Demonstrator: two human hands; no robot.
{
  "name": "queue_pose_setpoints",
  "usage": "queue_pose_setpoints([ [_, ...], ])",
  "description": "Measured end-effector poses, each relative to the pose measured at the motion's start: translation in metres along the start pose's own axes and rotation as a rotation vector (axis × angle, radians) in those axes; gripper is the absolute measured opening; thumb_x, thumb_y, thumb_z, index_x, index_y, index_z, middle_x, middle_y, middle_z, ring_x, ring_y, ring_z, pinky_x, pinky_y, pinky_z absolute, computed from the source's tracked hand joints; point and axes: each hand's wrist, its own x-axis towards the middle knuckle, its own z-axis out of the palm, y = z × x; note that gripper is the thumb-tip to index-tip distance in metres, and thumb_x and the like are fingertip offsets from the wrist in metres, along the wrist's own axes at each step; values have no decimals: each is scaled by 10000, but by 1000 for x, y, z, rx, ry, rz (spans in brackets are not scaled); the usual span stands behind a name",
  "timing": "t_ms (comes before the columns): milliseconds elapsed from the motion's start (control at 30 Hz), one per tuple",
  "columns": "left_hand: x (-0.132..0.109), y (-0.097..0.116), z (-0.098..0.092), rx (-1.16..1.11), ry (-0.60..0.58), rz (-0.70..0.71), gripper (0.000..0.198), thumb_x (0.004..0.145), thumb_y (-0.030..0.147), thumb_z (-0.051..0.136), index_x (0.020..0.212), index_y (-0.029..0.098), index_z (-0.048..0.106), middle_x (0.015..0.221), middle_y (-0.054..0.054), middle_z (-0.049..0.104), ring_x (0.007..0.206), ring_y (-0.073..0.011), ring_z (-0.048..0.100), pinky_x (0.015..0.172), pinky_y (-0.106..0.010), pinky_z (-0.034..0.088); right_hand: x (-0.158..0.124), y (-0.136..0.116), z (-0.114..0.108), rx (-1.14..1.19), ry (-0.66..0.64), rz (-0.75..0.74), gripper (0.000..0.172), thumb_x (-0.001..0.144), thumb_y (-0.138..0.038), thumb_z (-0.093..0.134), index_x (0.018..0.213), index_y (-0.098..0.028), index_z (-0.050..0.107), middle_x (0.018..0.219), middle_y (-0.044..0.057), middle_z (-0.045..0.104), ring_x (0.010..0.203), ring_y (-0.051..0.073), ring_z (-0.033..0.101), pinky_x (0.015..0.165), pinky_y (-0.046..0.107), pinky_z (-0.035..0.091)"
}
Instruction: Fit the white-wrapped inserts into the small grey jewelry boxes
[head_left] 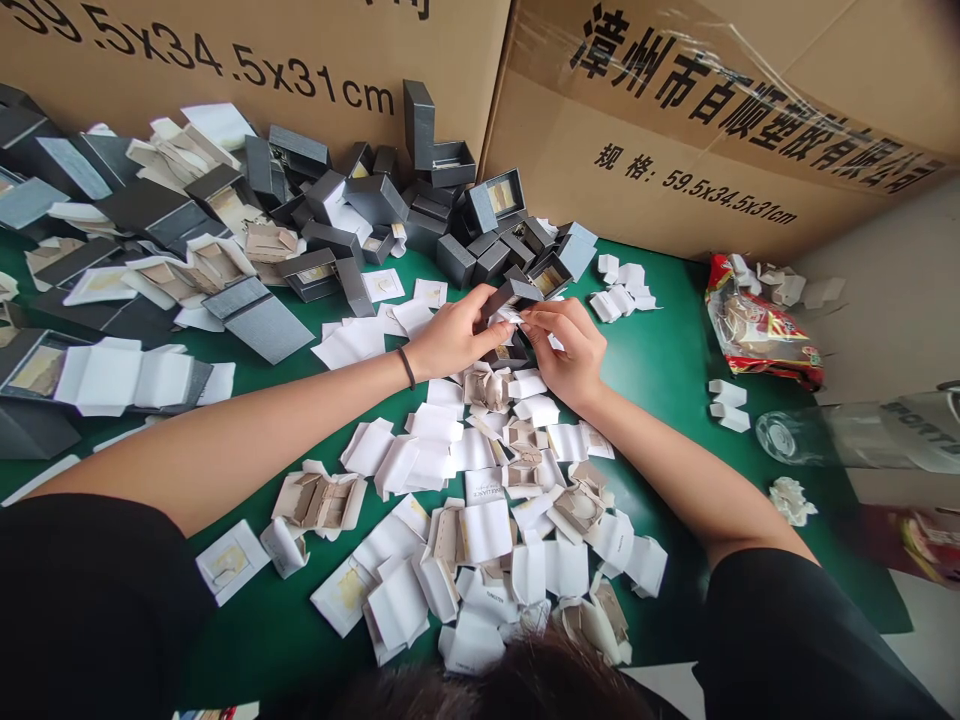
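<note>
My left hand (456, 332), with a dark band on its wrist, is closed around a small dark grey jewelry box (517, 290). Pinched between the fingers of my right hand (568, 345) is a white card insert (508, 314) at the box's opening. How far the insert sits inside the box cannot be made out. Another dark box (510, 352) lies just beneath my hands. Below them spreads a heap of white folded card inserts (486, 530), several showing brown undersides.
Piled dark boxes (289, 150) cover the left and back of the green table (652, 370). Two large cardboard cartons (675, 170) stand behind. At the right are a red snack bag (765, 325), a clear bottle (862, 435) and crumpled paper (792, 500).
</note>
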Motion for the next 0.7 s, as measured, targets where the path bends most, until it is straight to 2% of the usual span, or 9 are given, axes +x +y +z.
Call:
queue_pose_setpoints([
  [367, 0, -4, 3, -16, 8, 39, 302, 828, 375, 581, 1021, 167, 478, 565, 58, 415, 525, -50, 384, 530, -177, 269, -4, 3, 0, 40, 6, 10, 165, 861, -84, 539, 977, -176, 611, 896, 47, 661, 832, 96, 619, 727, 227, 528],
  [700, -1, 0, 2, -60, 2, 13, 218, 824, 321, 582, 889, 175, 434, 536, 71, 375, 493, -40, 343, 500, -176, 238, -2, 3, -3, -72, 11, -12, 132, 856, -136, 585, 940, -212, 651, 892, 21, 692, 841, 127, 561, 748, 291, 491],
])
